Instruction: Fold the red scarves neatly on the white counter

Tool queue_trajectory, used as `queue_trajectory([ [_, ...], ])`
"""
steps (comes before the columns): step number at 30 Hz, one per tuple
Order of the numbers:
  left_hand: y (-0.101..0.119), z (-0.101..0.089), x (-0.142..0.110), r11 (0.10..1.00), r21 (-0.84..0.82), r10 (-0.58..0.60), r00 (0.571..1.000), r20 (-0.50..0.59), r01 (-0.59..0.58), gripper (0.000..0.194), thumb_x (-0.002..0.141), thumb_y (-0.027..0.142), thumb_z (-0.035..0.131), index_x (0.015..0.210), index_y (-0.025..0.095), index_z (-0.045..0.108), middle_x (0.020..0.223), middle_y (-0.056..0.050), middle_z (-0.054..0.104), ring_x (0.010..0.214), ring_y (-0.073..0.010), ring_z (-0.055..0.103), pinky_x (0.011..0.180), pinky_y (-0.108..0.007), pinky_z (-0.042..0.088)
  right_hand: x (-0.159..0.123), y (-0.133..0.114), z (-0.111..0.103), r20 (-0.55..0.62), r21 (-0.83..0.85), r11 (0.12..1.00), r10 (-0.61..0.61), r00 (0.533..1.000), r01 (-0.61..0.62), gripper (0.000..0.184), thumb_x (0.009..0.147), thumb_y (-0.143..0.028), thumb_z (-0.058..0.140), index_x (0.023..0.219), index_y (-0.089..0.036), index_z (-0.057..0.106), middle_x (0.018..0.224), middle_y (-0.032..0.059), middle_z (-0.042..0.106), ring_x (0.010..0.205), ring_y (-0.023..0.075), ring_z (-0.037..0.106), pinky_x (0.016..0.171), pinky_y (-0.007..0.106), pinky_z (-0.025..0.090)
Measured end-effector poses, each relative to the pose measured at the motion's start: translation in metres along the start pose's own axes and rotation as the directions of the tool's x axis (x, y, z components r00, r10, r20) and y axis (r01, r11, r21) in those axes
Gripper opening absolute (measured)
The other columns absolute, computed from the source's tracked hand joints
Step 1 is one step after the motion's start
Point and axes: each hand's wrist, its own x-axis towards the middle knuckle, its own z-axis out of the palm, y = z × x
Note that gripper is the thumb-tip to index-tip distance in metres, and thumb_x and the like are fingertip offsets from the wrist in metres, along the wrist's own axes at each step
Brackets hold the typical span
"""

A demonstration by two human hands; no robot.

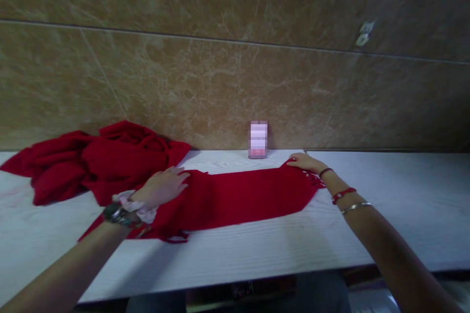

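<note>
A red cloth (242, 198) lies stretched lengthwise across the white table, with a pale dotted trim or pattern at its right end. My left hand (163, 187) rests flat on its left part, fingers extended and a little apart. At the cloth's far right corner, my right hand (304, 162) has its thumb and fingers closed on the edge. Part of the dotted trim is hidden by the right hand and wrist. Under and beside my left wrist the cloth is bunched, and a thin red strip hangs toward the near side.
A heap of red fabric (113, 161) lies at the left against the brown marble-patterned wall (205, 88). A pixelated upright phone-shaped object (258, 139) leans on the wall. The white table (257, 254) has its near edge just before my legs. A socket (364, 34) is on the wall.
</note>
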Motion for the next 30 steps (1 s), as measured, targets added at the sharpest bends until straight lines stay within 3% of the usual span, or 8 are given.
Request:
queue_trajectory([
  [4, 0.097, 0.018, 0.055, 0.972, -0.050, 0.234, 0.963, 0.135, -0.229, 0.051, 0.087, 0.048, 0.036, 0.127, 0.018, 0.045, 0.138, -0.010, 0.037, 0.127, -0.0261, 0.032, 0.102, -0.039, 0.029, -0.016, 0.010, -0.006, 0.231, 0.393, 0.919, -0.123, 0.965, 0.023, 0.033, 0.068, -0.027, 0.062, 0.098, -0.016, 0.056, 0.092, 0.0038, 0.067, 0.080, 0.0149, 0.061, 0.072, 0.027, 0.049],
  [7, 0.132, 0.046, 0.078, 0.953, -0.120, 0.294, 0.940, 0.171, -0.277, 0.053, 0.088, 0.049, 0.034, 0.134, 0.023, 0.035, 0.144, -0.009, 0.025, 0.132, -0.0264, 0.021, 0.103, -0.043, 0.026, -0.032, 0.022, -0.012, 0.284, 0.469, 0.883, -0.124, 0.951, -0.025, 0.047, 0.058, -0.019, 0.068, 0.102, -0.017, 0.052, 0.088, 0.0011, 0.066, 0.079, 0.0148, 0.061, 0.071, 0.028, 0.050],
  [11, 0.132, 0.077, 0.085, 0.953, -0.126, 0.293, 0.947, 0.135, -0.276, 0.050, 0.089, 0.047, 0.031, 0.132, 0.023, 0.039, 0.143, -0.008, 0.029, 0.131, -0.0255, 0.023, 0.104, -0.046, 0.022, -0.056, 0.033, -0.027, 0.240, 0.589, 0.803, -0.065, 0.969, -0.092, 0.052, 0.065, -0.023, 0.065, 0.112, -0.020, 0.045, 0.082, -0.0007, 0.065, 0.067, 0.0116, 0.061, 0.060, 0.024, 0.050],
  [16, 0.123, 0.083, 0.084, 0.950, -0.105, 0.304, 0.947, 0.103, -0.293, 0.051, 0.089, 0.048, 0.029, 0.132, 0.023, 0.040, 0.142, -0.006, 0.030, 0.131, -0.0260, 0.024, 0.104, -0.046, 0.023, -0.067, 0.040, -0.049, 0.071, 0.597, 0.802, -0.016, 0.997, -0.030, 0.046, 0.072, -0.027, 0.060, 0.116, -0.021, 0.045, 0.070, -0.0040, 0.059, 0.047, 0.0054, 0.050, 0.046, 0.018, 0.043],
  [20, 0.120, 0.083, 0.085, 0.965, -0.085, 0.256, 0.962, 0.093, -0.248, 0.050, 0.089, 0.044, 0.029, 0.131, 0.022, 0.041, 0.141, -0.006, 0.032, 0.131, -0.0277, 0.024, 0.103, -0.049, 0.023, -0.052, 0.043, -0.036, -0.172, 0.199, 0.980, 0.060, 0.983, -0.025, 0.034, 0.075, -0.013, 0.051, 0.109, -0.016, 0.054, 0.086, 0.0051, 0.062, 0.075, 0.0139, 0.059, 0.071, 0.029, 0.049],
  [23, 0.117, 0.083, 0.086, 0.976, -0.059, 0.212, 0.973, 0.087, -0.208, 0.050, 0.089, 0.042, 0.028, 0.131, 0.020, 0.041, 0.140, -0.008, 0.033, 0.131, -0.0296, 0.024, 0.102, -0.052, 0.023, -0.049, 0.041, -0.011, -0.338, -0.178, 0.984, -0.088, 0.937, 0.028, 0.031, 0.071, -0.006, 0.053, 0.100, -0.013, 0.060, 0.103, 0.0119, 0.060, 0.099, 0.0211, 0.054, 0.090, 0.038, 0.042],
  [27, 0.125, 0.076, 0.083, 0.969, -0.024, 0.248, 0.968, 0.041, -0.247, 0.048, 0.088, 0.037, 0.030, 0.128, 0.017, 0.046, 0.141, -0.011, 0.031, 0.131, -0.0327, 0.021, 0.103, -0.054, 0.019, -0.077, 0.028, 0.018, -0.201, -0.230, 0.902, -0.412, 0.889, 0.365, 0.030, 0.078, -0.017, 0.053, 0.107, -0.018, 0.058, 0.114, 0.0108, 0.056, 0.110, 0.0198, 0.049, 0.096, 0.039, 0.037],
  [30, 0.144, 0.069, 0.078, 0.945, -0.071, 0.324, 0.943, 0.072, -0.320, 0.048, 0.090, 0.038, 0.029, 0.131, 0.018, 0.042, 0.144, -0.010, 0.024, 0.132, -0.0309, 0.018, 0.103, -0.051, 0.020, -0.101, 0.022, 0.030, 0.001, -0.255, 0.846, -0.484, 0.875, 0.468, 0.037, 0.077, -0.020, 0.056, 0.114, -0.019, 0.056, 0.120, 0.0093, 0.054, 0.114, 0.0194, 0.046, 0.098, 0.036, 0.036],
])
